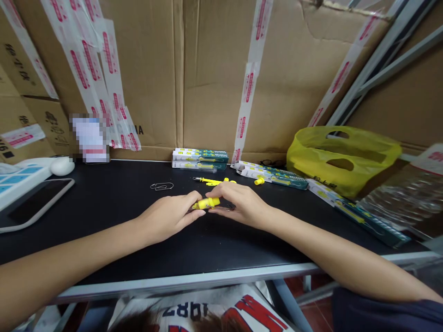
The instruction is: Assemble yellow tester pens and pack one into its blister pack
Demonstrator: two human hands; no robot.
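My left hand (169,211) is closed, thumb and fingers pinching a short yellow plastic piece (204,203) with a clear yellow end. My right hand (244,203) is closed around the other end of that piece. A thin dark metal wire loop (225,207) shows beneath the right fingers; whether it is joined to the piece is hidden. Just beyond the hands lie slim yellow plastic parts (209,181) with a metal tip, partly covered by the right hand. Bent wire hooks (162,186) rest left of them. A small yellow cap (259,181) sits to the right.
Printed boxes (200,159) stand at the back, with more boxes (273,176) and a long box (360,214) toward the right. A yellow plastic bag (346,161) is at the right. A phone (36,205) and power strip (26,175) lie left. Cardboard (214,83) walls the back.
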